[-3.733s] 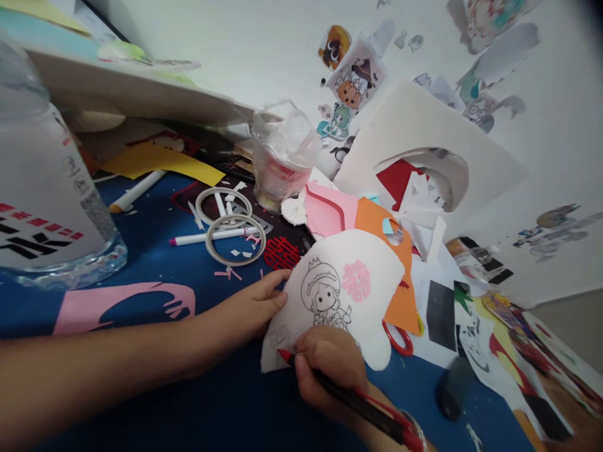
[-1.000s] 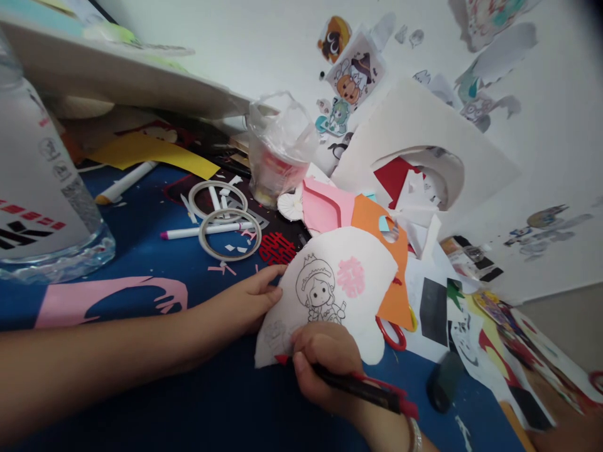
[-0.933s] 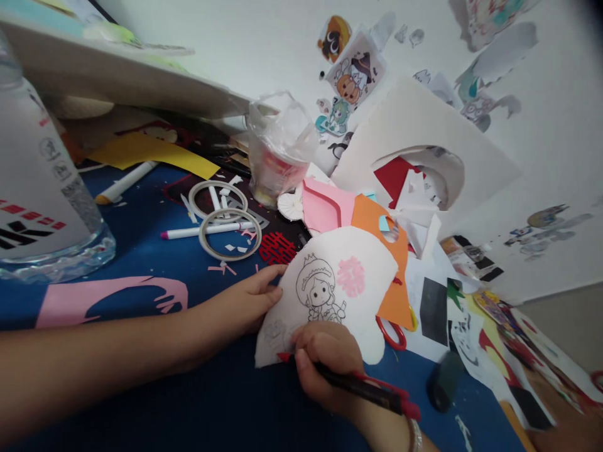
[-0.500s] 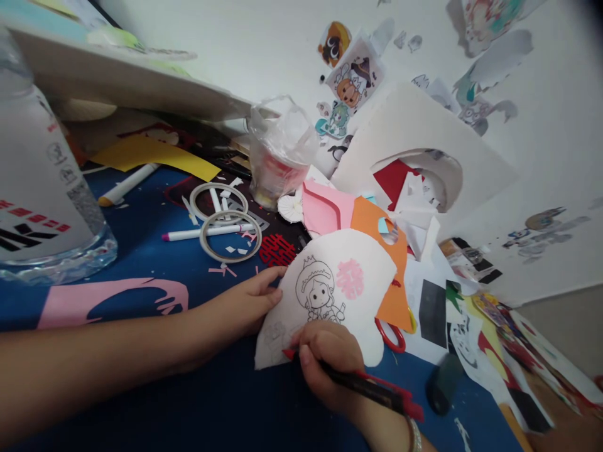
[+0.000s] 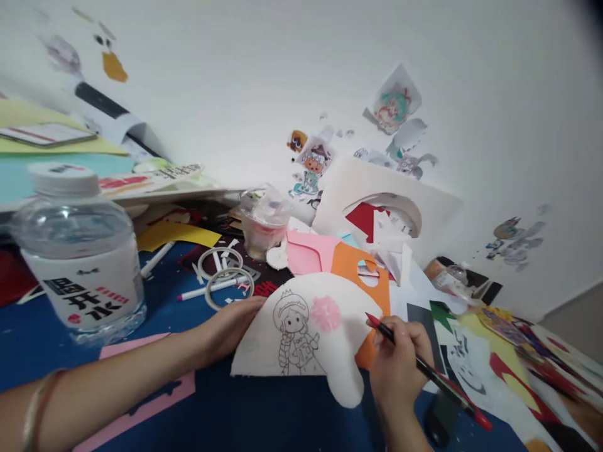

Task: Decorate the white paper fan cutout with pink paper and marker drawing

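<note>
My left hand (image 5: 230, 329) grips the left edge of a white paper cutout (image 5: 334, 351), its fingertips hidden behind the paper. On this rounded sheet are a black line drawing of a braided figure with a crown (image 5: 294, 336) and a pink paper-cut character (image 5: 325, 313). My right hand (image 5: 400, 358) is closed around a black-barrelled marker pen (image 5: 431, 375). The pen's red tip points up and left, by the right edge of the cutout. An orange paper scrap (image 5: 372, 351) lies behind the cutout.
A large water bottle (image 5: 89, 263) stands at left. Tape rings (image 5: 229, 289), a white pen (image 5: 188, 294) and a bagged cup (image 5: 264, 229) are behind the cutout. Pink paper (image 5: 181, 395) lies under my left forearm; a dark mouse (image 5: 441, 417) sits at right.
My right hand has moved right and up with the marker pen, off the lower left of the cutout, uncovering more of the drawing. The view has tilted up and shifted.
</note>
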Tool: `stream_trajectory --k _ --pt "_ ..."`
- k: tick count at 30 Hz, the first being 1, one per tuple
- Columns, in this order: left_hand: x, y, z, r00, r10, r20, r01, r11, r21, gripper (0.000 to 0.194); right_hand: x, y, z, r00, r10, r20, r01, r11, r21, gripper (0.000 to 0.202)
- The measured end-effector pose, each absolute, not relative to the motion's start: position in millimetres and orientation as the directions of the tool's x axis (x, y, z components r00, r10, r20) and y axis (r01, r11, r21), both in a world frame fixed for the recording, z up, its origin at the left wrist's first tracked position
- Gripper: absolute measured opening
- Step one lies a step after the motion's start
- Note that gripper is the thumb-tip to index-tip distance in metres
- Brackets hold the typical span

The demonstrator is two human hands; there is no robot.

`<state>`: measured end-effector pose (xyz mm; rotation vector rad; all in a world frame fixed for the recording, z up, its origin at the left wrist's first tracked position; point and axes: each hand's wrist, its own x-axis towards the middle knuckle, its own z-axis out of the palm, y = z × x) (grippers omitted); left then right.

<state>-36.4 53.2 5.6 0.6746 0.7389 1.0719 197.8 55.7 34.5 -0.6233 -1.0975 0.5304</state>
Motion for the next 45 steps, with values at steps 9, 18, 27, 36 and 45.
stream_trajectory --k 9,18,27,36,45 --pt "-35.2 53.3 2.6 0.414 0.905 -0.097 -0.514 0.32 0.796 0.021 200.0 59.9 25.9 0.307 0.732 0.608 -0.008 0.641 -0.768 0.02" --pt "-36.8 52.0 0.1 0.387 0.914 -0.121 -0.458 0.305 0.835 0.027 194.0 58.2 22.4 0.204 0.759 0.618 0.057 0.621 -0.782 0.019" --pt "-33.7 44.7 -5.2 0.455 0.879 -0.14 -0.381 0.335 0.862 0.032 186.2 54.0 20.7 -0.178 0.661 0.729 0.19 0.75 -0.634 0.006" --pt "-21.6 38.2 -17.5 0.479 0.858 -0.183 -0.336 0.372 0.865 0.054 174.8 34.5 5.5 -0.545 0.655 0.524 0.282 0.732 -0.621 0.005" --pt "-21.6 33.5 -16.5 0.412 0.891 -0.191 -0.191 0.289 0.938 0.043 157.2 32.4 4.7 -0.644 0.484 0.593 0.361 0.875 -0.323 0.028"
